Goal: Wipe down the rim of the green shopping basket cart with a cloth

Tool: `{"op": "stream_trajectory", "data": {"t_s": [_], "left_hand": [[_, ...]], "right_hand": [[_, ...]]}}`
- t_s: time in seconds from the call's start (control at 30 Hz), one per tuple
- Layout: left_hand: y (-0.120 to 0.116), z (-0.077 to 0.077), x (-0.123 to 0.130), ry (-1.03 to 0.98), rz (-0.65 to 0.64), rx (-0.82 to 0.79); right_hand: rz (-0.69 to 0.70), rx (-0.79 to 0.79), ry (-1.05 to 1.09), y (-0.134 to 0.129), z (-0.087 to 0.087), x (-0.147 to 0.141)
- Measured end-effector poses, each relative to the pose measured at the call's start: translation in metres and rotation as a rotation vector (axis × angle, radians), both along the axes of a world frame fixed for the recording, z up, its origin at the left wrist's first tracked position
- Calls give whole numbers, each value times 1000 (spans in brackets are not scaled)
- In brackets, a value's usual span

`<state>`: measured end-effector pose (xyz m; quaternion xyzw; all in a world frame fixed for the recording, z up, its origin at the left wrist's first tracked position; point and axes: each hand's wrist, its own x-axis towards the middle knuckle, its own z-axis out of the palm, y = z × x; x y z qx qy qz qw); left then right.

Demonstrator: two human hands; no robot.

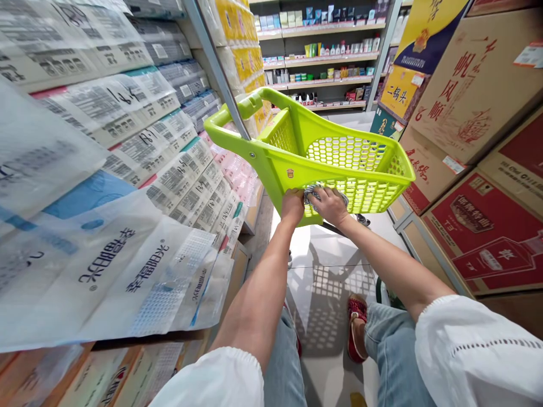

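Observation:
A bright green plastic shopping cart (292,169) with a perforated basket stands in a store aisle, its side facing me. My left hand (292,207) presses closed against the cart's lower side panel; what its fingers grip is hidden. Just right of it, my right hand (328,204) is wrapped round a bunched grey-and-white striped cloth (313,191) lying against the basket's perforated side. The two hands nearly touch. No goods can be made out inside the basket. A grey metal pole (220,68) crosses the view in front of the cart's handle.
Stacked packs of tissue paper (144,135) fill the left side, near my left arm. Cardboard cartons (479,85) are piled on the right. Shelves (331,59) with bottles and boxes stand behind the cart. My feet are on the tiled floor (322,322).

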<state>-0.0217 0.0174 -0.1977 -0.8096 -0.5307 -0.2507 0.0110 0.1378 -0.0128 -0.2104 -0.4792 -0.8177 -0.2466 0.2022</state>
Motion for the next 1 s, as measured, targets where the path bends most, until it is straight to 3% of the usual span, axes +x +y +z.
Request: {"op": "stream_trajectory", "data": {"t_s": [0.17, 0.23, 0.33, 0.5, 0.6, 0.67, 0.87, 0.93, 1.0], "left_hand": [[0, 0, 2, 1, 20, -3], [0, 0, 3, 13, 27, -1], [1, 0, 4, 15, 25, 4], [2, 1, 8, -6, 39, 4], [3, 1, 10, -7, 56, -2], [3, 1, 10, 3, 61, -4], [4, 1, 7, 23, 47, -2], [4, 2, 7, 30, 51, -14], [3, 3, 7, 41, 47, -22]], "right_hand": [[55, -83, -59, -8, -36, -3], [76, -85, -88, -9, -41, -2], [68, -48, -81, -3, -26, 2], [-14, 97, 57, 12, 25, 8], [-32, 117, 138, 16, 34, 8], [-28, 87, 147, 15, 24, 7], [39, -78, -39, 0, -28, 4], [55, -104, -70, -2, -31, 6], [64, -97, -58, -1, -23, 9]]}}
